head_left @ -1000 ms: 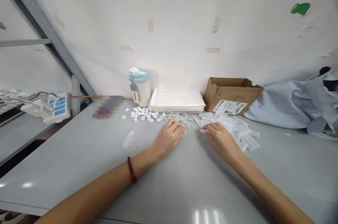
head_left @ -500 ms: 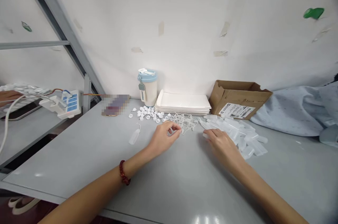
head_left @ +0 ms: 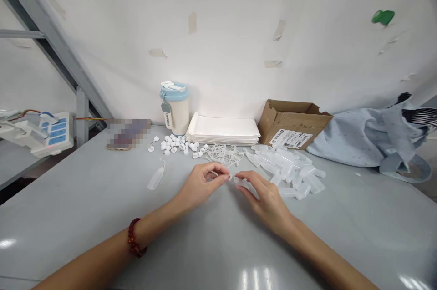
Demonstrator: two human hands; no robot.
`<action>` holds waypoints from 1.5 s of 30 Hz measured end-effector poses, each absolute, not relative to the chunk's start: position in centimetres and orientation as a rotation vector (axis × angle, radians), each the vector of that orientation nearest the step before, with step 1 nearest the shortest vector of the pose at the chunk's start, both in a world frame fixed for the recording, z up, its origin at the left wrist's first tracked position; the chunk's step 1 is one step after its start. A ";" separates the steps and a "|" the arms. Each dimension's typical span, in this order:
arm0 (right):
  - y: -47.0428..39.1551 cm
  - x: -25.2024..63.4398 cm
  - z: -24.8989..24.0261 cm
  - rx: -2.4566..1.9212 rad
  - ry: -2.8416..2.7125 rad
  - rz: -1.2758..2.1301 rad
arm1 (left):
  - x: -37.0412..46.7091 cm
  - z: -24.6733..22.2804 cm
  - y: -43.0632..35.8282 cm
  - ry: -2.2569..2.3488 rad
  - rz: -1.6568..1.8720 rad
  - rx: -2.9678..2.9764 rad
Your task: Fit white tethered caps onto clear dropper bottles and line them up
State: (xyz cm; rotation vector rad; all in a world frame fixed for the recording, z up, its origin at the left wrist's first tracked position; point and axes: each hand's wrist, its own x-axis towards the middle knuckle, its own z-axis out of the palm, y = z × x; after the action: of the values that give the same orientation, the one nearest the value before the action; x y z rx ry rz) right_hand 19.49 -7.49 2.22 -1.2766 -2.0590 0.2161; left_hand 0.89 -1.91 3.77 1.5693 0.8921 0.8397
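My left hand [head_left: 205, 181], a red bead bracelet on its wrist, pinches a small whitish curved nozzle [head_left: 230, 177], mostly hidden by the fingertips. Just to its right, the thumb and fingers of my right hand [head_left: 264, 192] grip a small translucent plastic bottle [head_left: 241, 182]. Its near end faces the nozzle, with a slim gap between them. Behind my hands lies a tangle of thin curved nozzles [head_left: 223, 154]. Loose translucent bottles [head_left: 293, 169] are heaped right of my right hand. On the left lies a bottle with a curved nozzle [head_left: 156, 179] fitted on it.
White caps [head_left: 177, 145] are scattered before a cream tumbler with a blue lid [head_left: 177, 110]. A stack of white envelopes [head_left: 223, 128] and an open cardboard box [head_left: 293, 124] stand by the wall. A blurred-out phone [head_left: 128, 134], power strip [head_left: 54, 133] and light-blue cloth bag [head_left: 355, 139] flank them.
My right hand has left the bottle heap and moved left with a bottle, close to my left hand. My left hand keeps its pinch. The view has shifted rightward.
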 end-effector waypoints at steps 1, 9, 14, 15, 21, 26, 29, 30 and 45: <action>-7.5 19.4 2.1 -1.279 -2.059 0.237 | 0.9 3.8 -1.9 0.886 0.838 1.572; -7.7 19.2 2.0 -1.283 -2.078 0.264 | 1.1 3.1 -2.3 0.940 0.833 1.681; -8.0 19.0 2.2 -1.254 -2.097 0.212 | 1.2 2.9 -2.5 0.956 0.823 1.800; -8.0 18.9 2.2 -1.247 -2.098 0.210 | 1.2 2.9 -2.5 0.949 0.825 1.809; -7.9 18.7 1.9 -1.184 -2.069 0.193 | 1.2 3.0 -2.6 0.881 0.849 1.864; -7.9 18.4 1.7 -1.153 -2.026 0.150 | 1.3 3.3 -2.7 0.870 0.842 1.925; -8.0 18.3 1.7 -1.128 -2.016 0.161 | 1.3 3.3 -2.8 0.878 0.823 1.999; -8.0 18.2 1.7 -1.122 -2.014 0.170 | 1.3 3.2 -2.8 0.879 0.819 2.031; -7.9 18.0 1.6 -1.124 -1.929 0.208 | 1.0 2.6 -2.8 0.831 0.853 2.188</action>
State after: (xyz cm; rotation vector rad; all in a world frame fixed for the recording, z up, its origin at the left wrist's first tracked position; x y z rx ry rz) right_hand 18.04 -7.85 1.60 -1.1238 -1.9285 0.2081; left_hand 1.04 -2.83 2.61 2.1885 0.8305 0.8535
